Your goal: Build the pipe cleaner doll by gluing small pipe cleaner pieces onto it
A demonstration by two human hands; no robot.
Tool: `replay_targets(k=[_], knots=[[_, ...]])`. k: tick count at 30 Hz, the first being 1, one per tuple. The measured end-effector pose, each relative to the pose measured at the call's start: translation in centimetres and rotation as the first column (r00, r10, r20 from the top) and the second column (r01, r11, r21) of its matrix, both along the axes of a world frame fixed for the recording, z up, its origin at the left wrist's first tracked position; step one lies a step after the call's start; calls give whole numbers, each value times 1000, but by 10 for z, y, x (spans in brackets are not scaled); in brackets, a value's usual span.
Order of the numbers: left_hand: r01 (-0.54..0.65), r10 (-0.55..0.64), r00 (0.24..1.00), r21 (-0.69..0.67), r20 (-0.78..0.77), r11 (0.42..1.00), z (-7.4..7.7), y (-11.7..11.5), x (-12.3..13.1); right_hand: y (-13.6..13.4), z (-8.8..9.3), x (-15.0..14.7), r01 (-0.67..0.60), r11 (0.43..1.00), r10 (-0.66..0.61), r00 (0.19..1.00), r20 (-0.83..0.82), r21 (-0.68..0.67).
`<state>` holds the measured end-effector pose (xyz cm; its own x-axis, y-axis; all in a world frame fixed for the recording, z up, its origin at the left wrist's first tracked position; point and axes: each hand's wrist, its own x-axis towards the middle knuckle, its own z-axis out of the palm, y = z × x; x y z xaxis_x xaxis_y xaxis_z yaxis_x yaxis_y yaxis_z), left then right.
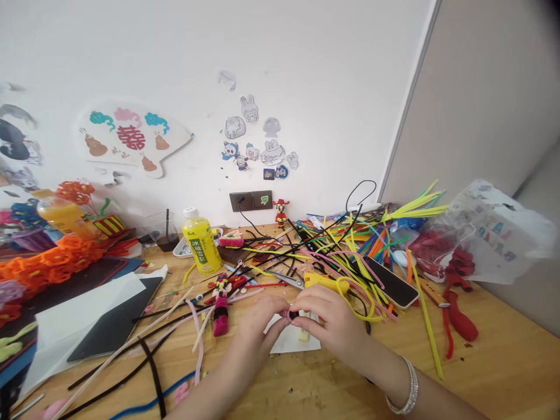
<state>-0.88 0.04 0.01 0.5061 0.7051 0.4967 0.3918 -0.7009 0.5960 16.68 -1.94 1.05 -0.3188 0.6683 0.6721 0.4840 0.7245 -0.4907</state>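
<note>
Over the front middle of the table, my left hand (266, 319) and my right hand (329, 319) meet fingertip to fingertip. Both pinch a small black and pink piece (293, 314), perhaps pipe cleaner; fingers hide most of it. Beneath them lies a white sheet of paper (286, 343) with a pale yellow block (303, 335) on it. A yellow glue gun (326, 281) rests just behind my right hand, beside scissors (286, 279). To the left of my left hand lies a pipe-cleaner doll (221, 309) with a magenta lower body and black band.
Loose pipe cleaners (341, 245) pile up at the back right, near a phone (389, 283) and a plastic bag (490, 233). A yellow drink bottle (202, 242) stands back left. A black tablet-like board (116, 321), papers and orange pipe-cleaner flowers (56, 259) occupy the left.
</note>
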Motion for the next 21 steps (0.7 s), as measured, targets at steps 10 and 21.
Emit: replay_targets(k=[10,21], knots=[[3,-5,1000,-53,-25,999,-1,0,0,2,-1,0,-32,998,33,999,14,-48],[-327,330,944,-127,3,937,4,35,-20,6,-17,-9,49,994,-21,961,276,-96]])
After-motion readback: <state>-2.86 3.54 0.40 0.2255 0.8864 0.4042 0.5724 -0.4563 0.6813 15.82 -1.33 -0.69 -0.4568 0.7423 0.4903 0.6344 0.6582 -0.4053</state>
